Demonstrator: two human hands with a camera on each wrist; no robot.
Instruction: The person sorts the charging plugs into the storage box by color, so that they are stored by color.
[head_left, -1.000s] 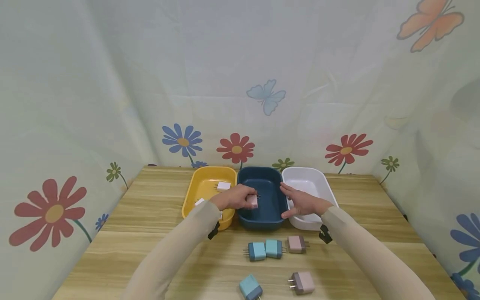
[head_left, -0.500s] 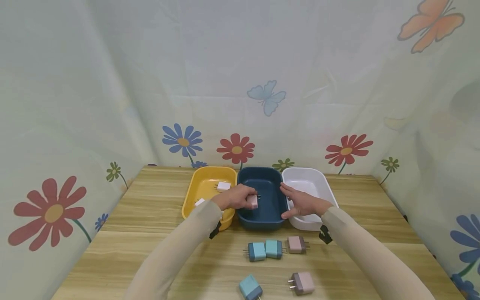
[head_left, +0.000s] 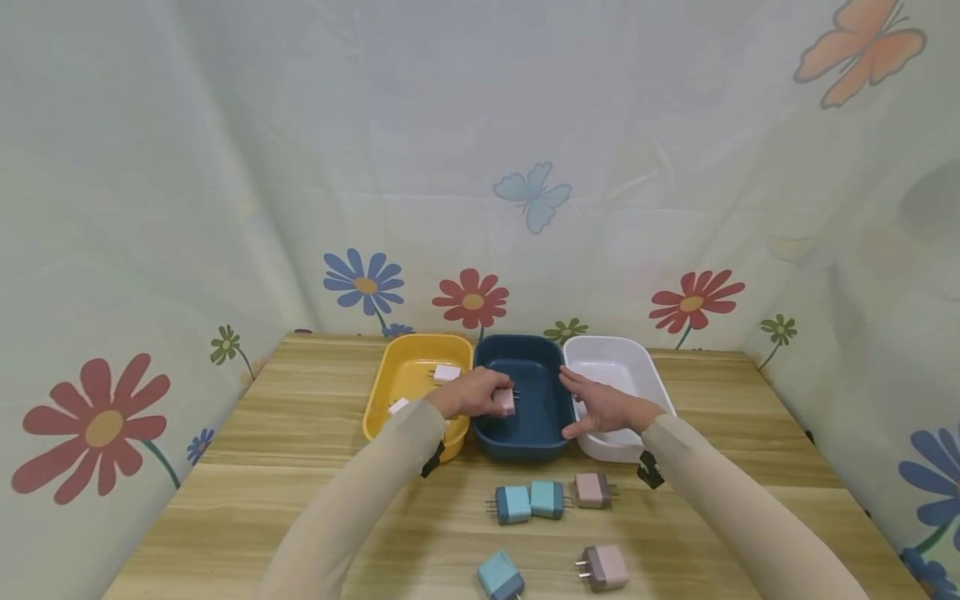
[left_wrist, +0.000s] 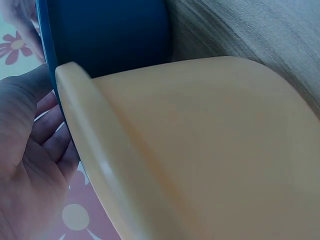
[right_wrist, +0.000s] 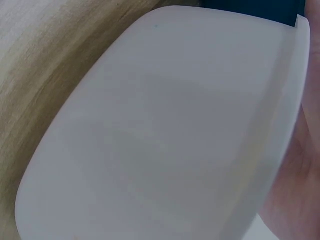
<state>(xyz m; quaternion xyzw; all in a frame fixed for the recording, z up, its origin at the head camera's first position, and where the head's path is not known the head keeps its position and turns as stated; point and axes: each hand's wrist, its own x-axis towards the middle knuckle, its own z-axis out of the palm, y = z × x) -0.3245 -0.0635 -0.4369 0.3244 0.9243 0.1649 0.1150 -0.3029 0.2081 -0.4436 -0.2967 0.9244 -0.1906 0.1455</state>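
Pink charger held in fingers of left hand over blue tray; placing step judged, release required; right hand spread.

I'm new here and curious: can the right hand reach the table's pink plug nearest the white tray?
Probably yes: the right hand seems to hold nothing, and nothing covers the pink plug.

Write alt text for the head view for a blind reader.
A person's left grip holds a pink charger at a blue tray, beside a yellow tray; the right grip is over a white tray. Five teal or pink chargers lie in front.
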